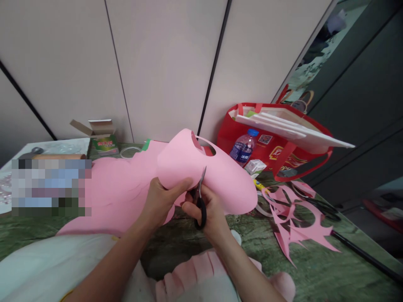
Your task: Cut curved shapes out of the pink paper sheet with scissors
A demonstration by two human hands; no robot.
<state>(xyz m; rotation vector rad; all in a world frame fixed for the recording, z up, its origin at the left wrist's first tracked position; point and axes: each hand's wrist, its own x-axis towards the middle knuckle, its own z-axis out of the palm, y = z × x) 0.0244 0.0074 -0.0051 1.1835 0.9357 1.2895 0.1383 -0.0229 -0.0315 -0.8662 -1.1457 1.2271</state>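
A curled sheet of pink paper [233, 184] with a rounded hole cut near its top is held up over the table. My left hand [160, 199] pinches its lower edge, thumb on the near face. In my right hand [210, 212] is a pair of black-handled scissors [200, 205], fingers through the loops. The blades point up against the paper, and one blade shows in front of it. Part of the scissors is hidden behind my fingers. More pink paper [116, 184] lies on the table to the left, beneath my left hand.
Pink paper offcuts [296, 222] lie on the right of the green table [315, 268], near a black rod [365, 253]. Behind them stand a red bag [226, 130] and a blue-capped bottle [244, 147]. A small open box [105, 144] sits at the back left.
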